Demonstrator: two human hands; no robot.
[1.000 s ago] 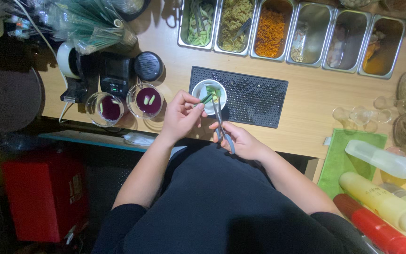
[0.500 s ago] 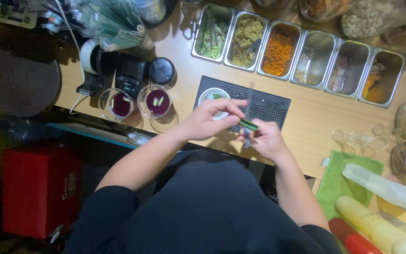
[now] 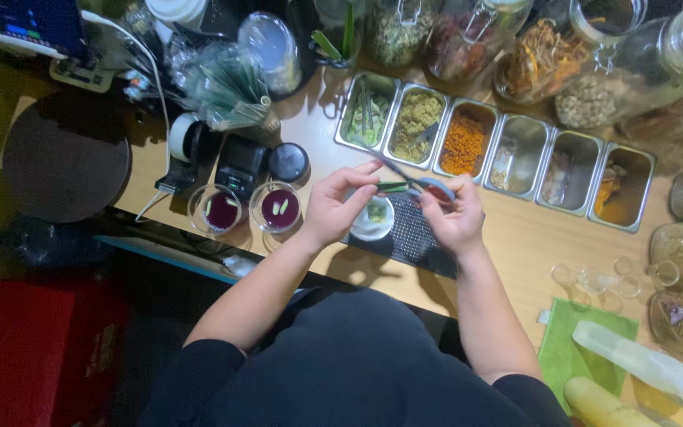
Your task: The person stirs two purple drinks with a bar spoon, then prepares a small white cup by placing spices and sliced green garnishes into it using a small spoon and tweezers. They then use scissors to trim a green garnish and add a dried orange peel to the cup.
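The fingers (image 3: 357,183) of the left hand (image 3: 333,207) pinch one end of a thin green leaf strip (image 3: 391,187), narrowed to a tip grip on it. The strip runs roughly level, its long axis pointing from the left hand across to the right hand (image 3: 454,217). The right hand's fingers are curled through the blue-grey handles of a pair of slim metal scissors (image 3: 405,175); the blades reach up and to the left, crossing just above the strip. How far the blades stand apart cannot be told, as they are thin and blurred.

Both hands hover above the counter, the strip spanning the gap between them, so neither is much nearer to it than the other. Directly beneath sits a small round white dish (image 3: 373,219) holding green cut pieces, resting on a black ribbed rubber mat (image 3: 413,237). Left of the dish stand two clear glasses of dark purple drink (image 3: 278,207), each with pale bits floating on top. Beyond the hands, a row of rectangular steel trays (image 3: 515,158) holds green, yellow-brown and orange garnishes on the pale wooden counter (image 3: 531,237).
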